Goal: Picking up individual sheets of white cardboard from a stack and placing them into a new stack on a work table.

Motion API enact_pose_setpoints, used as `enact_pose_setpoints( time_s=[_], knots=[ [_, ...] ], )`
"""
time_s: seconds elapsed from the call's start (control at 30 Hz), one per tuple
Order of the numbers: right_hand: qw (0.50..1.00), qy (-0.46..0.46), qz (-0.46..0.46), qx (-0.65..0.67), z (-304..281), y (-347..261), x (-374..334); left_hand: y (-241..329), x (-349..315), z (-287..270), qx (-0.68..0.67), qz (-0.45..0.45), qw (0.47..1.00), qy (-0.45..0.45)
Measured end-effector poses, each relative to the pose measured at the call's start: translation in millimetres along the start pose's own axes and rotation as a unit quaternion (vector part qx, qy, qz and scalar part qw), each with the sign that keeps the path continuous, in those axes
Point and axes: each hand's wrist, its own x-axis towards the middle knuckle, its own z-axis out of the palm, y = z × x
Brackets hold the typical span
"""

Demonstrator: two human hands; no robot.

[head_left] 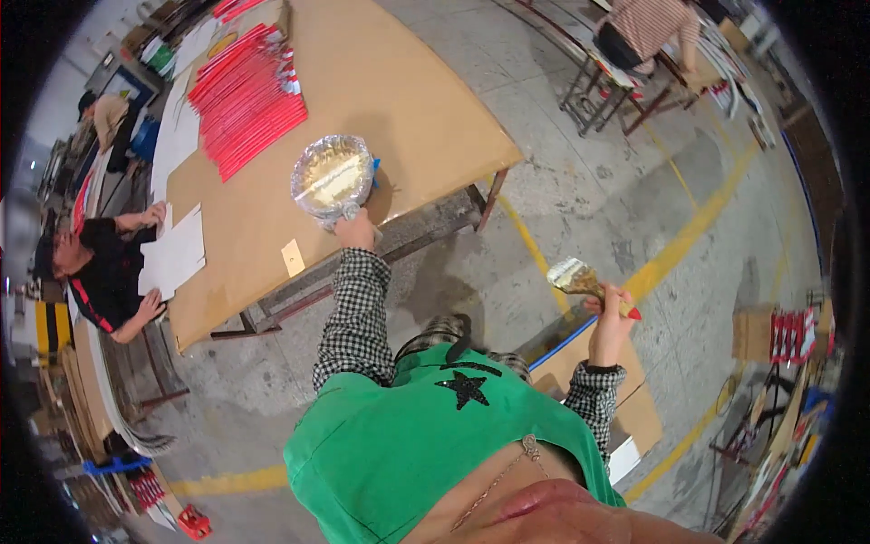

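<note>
My left hand is closed on the near side of a bowl lined with clear plastic, at the table's near edge. Whitish paste lies in the bowl, and a pale strip crosses its top. Just what part the fingers grip is hidden. Out to the right, over the floor, my right hand grips a wide flat brush by its handle. The bristles are coated white and point left; the handle's end is red. Beyond the bowl lies a row of overlapping red pieces on the table.
The brown-topped table runs away ahead, with a small cream card near its edge. At its left a person handles white sheets. Another person sits on a stool far right. Cardboard stands by my right arm.
</note>
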Motion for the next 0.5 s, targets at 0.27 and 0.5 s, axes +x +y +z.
enact_pose_setpoints(
  time_s=[0.27, 0.5],
  knots=[
    [0.955, -0.294, 0.030, -0.030, 117, -11, 88, -31, 10, -2, -0.195, 0.041, 0.978, 0.053],
    [0.763, -0.540, -0.349, -0.067, 277, -13, 60, 16, -51, 16, -0.422, -0.083, 0.901, 0.062]
  ],
)
